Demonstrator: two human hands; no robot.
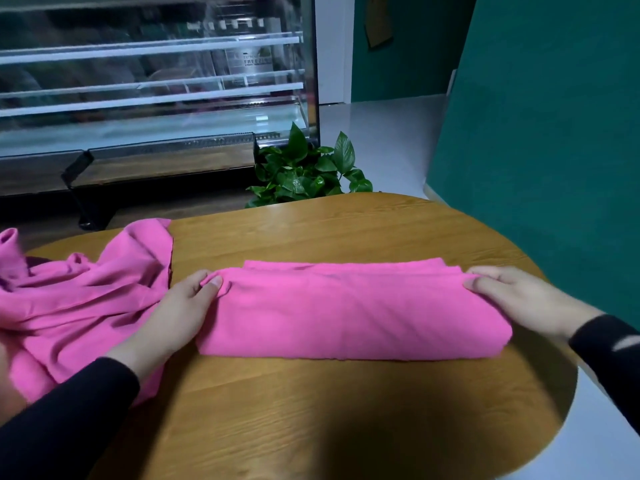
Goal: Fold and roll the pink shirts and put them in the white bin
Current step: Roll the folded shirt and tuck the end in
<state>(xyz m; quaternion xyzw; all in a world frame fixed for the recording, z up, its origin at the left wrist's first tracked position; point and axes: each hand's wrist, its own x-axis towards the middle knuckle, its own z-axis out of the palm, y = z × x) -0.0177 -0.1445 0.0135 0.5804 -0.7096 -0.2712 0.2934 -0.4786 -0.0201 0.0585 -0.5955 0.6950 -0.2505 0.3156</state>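
Wooden and round, the table [311,230] carries everything. At its left edge a loose pile of pink shirts [79,299] waits unfolded. In the middle one folded shirt [346,313] lies as a flat band, apparently not yet rolled, and no white bin shows. On the band's left end the left hand [180,306] pinches the cloth; on its right end the right hand [519,299] grips likewise.

Folded pink shirt [349,310] lying flat on wooden table [311,410], left hand [180,306] pinching its left end, right hand [519,299] gripping its right end, heap of loose pink shirts [76,299] just left of the folded shirt, green plant [308,171] beyond it, glass display case [152,91] behind.
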